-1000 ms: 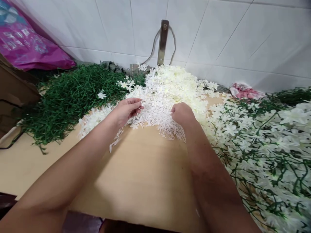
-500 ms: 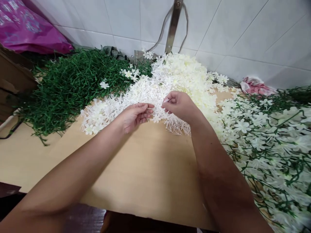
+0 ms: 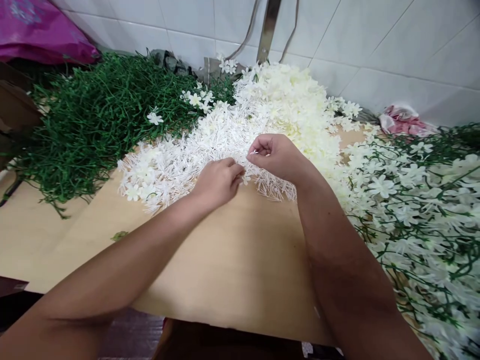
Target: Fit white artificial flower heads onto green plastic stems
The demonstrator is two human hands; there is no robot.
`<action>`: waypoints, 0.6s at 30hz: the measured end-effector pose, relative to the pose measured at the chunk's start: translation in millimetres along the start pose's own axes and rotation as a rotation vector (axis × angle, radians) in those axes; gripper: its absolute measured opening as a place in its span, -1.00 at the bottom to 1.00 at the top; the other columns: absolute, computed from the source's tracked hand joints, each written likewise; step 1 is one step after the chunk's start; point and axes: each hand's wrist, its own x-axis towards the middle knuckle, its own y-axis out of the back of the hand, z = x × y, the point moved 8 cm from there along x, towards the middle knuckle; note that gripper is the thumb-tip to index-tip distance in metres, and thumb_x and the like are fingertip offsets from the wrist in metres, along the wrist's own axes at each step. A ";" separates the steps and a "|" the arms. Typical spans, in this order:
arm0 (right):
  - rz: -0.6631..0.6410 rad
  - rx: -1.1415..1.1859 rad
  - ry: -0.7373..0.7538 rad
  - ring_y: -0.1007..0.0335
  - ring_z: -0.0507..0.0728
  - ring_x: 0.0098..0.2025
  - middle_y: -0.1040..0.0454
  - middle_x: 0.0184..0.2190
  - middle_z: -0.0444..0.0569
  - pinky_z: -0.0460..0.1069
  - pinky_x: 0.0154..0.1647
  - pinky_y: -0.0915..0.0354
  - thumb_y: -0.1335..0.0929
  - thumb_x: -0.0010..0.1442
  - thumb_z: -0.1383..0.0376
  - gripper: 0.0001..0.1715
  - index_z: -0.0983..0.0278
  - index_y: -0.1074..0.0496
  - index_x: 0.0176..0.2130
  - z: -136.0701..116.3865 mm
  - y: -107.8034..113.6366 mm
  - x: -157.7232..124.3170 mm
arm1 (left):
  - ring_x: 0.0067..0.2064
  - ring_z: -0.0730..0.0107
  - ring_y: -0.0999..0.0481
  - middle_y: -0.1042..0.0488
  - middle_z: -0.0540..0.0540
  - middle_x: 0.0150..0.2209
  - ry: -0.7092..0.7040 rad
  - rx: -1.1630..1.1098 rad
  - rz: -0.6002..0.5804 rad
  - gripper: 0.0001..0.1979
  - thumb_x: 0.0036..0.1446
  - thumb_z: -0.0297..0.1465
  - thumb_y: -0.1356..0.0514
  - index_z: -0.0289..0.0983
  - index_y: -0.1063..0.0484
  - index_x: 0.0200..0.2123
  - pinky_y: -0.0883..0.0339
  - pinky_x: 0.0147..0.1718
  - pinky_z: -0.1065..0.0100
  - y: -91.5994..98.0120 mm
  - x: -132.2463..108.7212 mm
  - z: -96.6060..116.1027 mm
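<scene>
My left hand (image 3: pixel 220 183) is closed, back turned up, its curled fingertips at the near edge of a pile of thin white plastic sprigs (image 3: pixel 221 132). What those fingers hold, if anything, is hidden. A small white flower (image 3: pixel 246 180) shows just beside the fingertips. To the right, my right hand (image 3: pixel 275 155) pinches a thin white sprig (image 3: pixel 254 152) between thumb and fingers, above the pile. Behind it rises a heap of cream-white artificial petals (image 3: pixel 296 100).
Green plastic stems (image 3: pixel 97 105) are heaped at left, below a purple bag (image 3: pixel 45 35). White flowers on green stems (image 3: pixel 408 215) cover the right side. A metal upright (image 3: pixel 268 32) and cords stand against the tiled wall (image 3: pixel 356 45). The wooden tabletop (image 3: pixel 225 265) ends nearest me.
My left hand has turned over from palm partly showing to back upward, and its fingers have curled in. My right hand keeps its pinch on the sprig. The view has shifted slightly.
</scene>
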 end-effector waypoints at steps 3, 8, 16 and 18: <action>-0.010 0.016 0.045 -0.19 -0.05 -0.50 -0.36 -0.58 -0.17 -0.07 -0.45 -0.13 -0.38 -0.01 0.46 -0.90 0.32 -0.41 -0.52 -0.5 -2.1 0.6 | -0.25 0.26 -0.49 -0.53 -0.14 -0.25 0.094 -0.124 0.075 -0.77 0.15 -0.44 -0.09 -0.29 -0.55 -0.27 -0.33 -0.21 0.24 7.0 0.6 -13.3; -0.011 0.107 0.058 -0.28 -0.02 -0.45 -0.43 -0.54 -0.13 -0.06 -0.42 -0.19 -0.40 -0.02 0.40 -0.92 0.31 -0.42 -0.52 4.3 -0.1 2.1 | -0.18 0.22 -0.48 -0.51 -0.15 -0.18 0.039 -0.123 0.092 -0.74 0.15 -0.35 -0.15 -0.26 -0.54 -0.13 -0.32 -0.17 0.22 7.2 -0.4 -11.0; -0.018 0.216 0.027 -0.31 -0.01 -0.43 -0.46 -0.49 -0.10 -0.06 -0.43 -0.24 -0.45 -0.07 0.33 -0.89 0.31 -0.45 -0.51 7.7 -2.0 2.8 | -0.26 0.27 -0.46 -0.51 -0.13 -0.32 0.121 -0.322 0.145 -0.86 0.11 -0.41 -0.16 -0.30 -0.53 -0.34 -0.29 -0.20 0.21 7.5 3.8 -17.6; 0.003 0.261 0.048 -0.32 0.00 -0.41 -0.47 -0.48 -0.09 -0.07 -0.45 -0.23 -0.47 -0.07 0.29 -0.85 0.30 -0.45 -0.50 6.0 -1.6 3.7 | -0.39 0.42 -0.41 -0.48 -0.04 -0.41 0.313 -0.729 0.200 -0.92 0.06 -0.41 -0.23 -0.30 -0.49 -0.37 -0.28 -0.32 0.34 9.5 2.1 -35.9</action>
